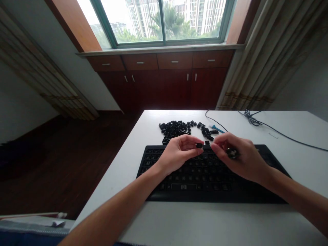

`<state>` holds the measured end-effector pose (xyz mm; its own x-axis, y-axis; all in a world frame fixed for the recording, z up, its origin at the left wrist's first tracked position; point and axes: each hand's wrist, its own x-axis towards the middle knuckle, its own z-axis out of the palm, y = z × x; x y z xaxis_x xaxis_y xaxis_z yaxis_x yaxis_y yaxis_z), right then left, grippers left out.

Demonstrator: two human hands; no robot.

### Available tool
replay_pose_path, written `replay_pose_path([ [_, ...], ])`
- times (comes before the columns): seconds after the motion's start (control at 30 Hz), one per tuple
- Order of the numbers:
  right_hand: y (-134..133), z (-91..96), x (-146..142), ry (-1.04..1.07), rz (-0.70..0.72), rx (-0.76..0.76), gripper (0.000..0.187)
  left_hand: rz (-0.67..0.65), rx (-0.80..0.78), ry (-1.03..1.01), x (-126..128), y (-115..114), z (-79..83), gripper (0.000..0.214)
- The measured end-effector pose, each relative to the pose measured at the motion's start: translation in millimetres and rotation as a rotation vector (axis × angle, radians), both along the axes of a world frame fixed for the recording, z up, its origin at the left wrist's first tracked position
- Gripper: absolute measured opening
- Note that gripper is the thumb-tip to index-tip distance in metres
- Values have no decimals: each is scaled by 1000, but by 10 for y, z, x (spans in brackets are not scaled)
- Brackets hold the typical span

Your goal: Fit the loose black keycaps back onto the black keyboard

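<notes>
Between the thumb and fingers of my left hand (180, 150) is a small black keycap (199, 145), held above the far edge of the keyboard. My right hand (242, 155) is closed, its thumb and forefinger close together just right of that keycap. Dark small pieces with pale spots (232, 153) show in its curled palm, too unclear to name. Below both hands lies a black keyboard (194, 196) with bare key sockets across much of it. Another loose keycap (207, 142) rests by its far edge. My hands and forearms cover part of the keys.
A pile of loose black keycaps (175, 128) lies behind the keyboard, with more keycaps (205, 131) to its right. Close by is a blue tool (217, 128). A dark cable (287, 133) crosses the white table (123, 171), near a thin bent wire (273, 135).
</notes>
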<state>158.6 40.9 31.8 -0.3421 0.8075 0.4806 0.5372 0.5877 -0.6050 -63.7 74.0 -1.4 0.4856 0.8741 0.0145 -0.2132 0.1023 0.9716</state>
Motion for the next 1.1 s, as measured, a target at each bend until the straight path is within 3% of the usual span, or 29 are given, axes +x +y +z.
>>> replay_pose_path([
  [0.17,-25,-172,64,-158,75,66,30,-4,61,7,24,-41,-20,35],
  [0.33,-97,-126,23,-94,98,12,22,-20,192,103,53,-132,21,26],
  [0.5,-172,-136,-35,-52,24,-88,16,52,462,243,57,-181,44,15],
  [0.63,-186,-148,-66,-12,-40,-74,15,75,629,326,61,-203,14,14],
  [0.77,-154,-83,-32,-44,-13,-19,16,90,766,384,62,-235,21,25],
  [0.87,-174,32,128,-115,-60,69,17,86,930,475,53,-256,52,33],
  [0.97,-330,95,470,-188,-226,164,16,47,1058,561,50,-272,51,29],
  [1.1,-761,-75,1054,-374,-527,213,25,-44,1069,629,71,-286,-2,20],
])
